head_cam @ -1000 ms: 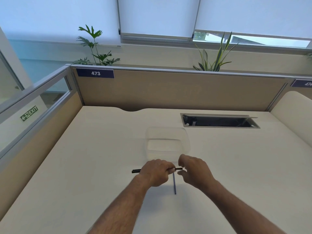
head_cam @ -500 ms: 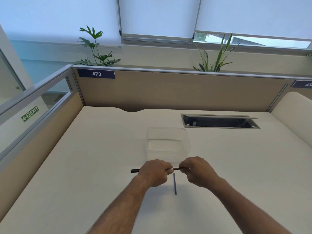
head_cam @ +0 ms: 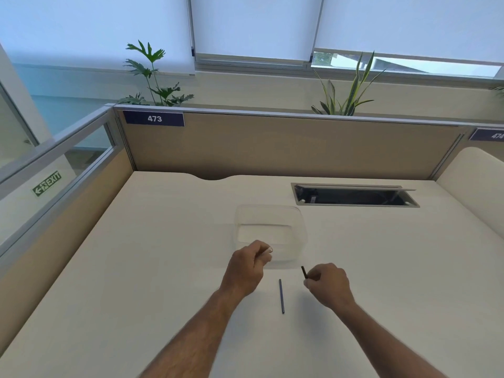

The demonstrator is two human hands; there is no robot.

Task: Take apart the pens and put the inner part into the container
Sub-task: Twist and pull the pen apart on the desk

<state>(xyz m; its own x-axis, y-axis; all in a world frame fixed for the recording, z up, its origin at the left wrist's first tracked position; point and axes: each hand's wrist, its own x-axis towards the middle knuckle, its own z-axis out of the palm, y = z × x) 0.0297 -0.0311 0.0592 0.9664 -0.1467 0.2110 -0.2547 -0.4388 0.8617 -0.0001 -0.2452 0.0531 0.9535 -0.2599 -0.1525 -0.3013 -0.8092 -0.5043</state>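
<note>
A clear plastic container stands on the desk ahead of my hands. My left hand hovers at the container's near edge, fingers pinched on a thin pale pen part that is blurred. To the right, my right hand is closed on a black pen piece; its end sticks out up and left, and the rest is hidden in the fist. A blue pen lies on the desk between my hands, pointing away from me.
The cream desk is walled by beige partitions at the back and left. An open cable slot is sunk into the desk at the back right. A rounded cream divider rises on the right.
My hands held one black pen together; now they have pulled apart. The right hand moved right with the black piece, and the left hand rose toward the container.
</note>
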